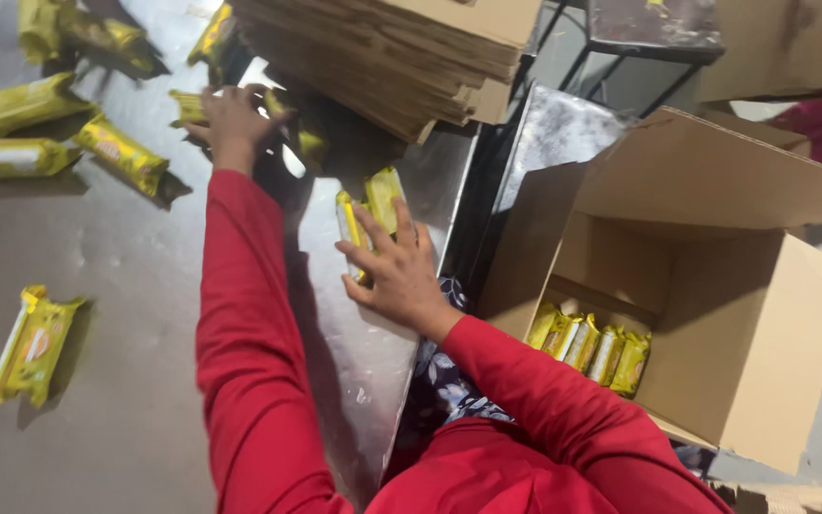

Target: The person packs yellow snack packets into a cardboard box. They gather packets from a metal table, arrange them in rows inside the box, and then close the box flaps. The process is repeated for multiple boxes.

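The right hand [400, 274] presses spread fingers against upright yellow plastic snack packets [369, 211], while the left hand [232, 119] grips another yellow packet [188, 107] on the grey metal table [126, 400].

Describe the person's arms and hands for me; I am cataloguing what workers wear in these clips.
Both arms are covered by long, plain bright red sleeves that end at the wrists. The left hand and right hand are bare: no gloves, and no rings, watch or bracelets can be seen. The red fabric carries no visible pattern or marking.

Both arms in red sleeves reach forward. The left hand [232, 119] is stretched far, fingers curled. The right hand [400, 271] is nearer, fingers spread.
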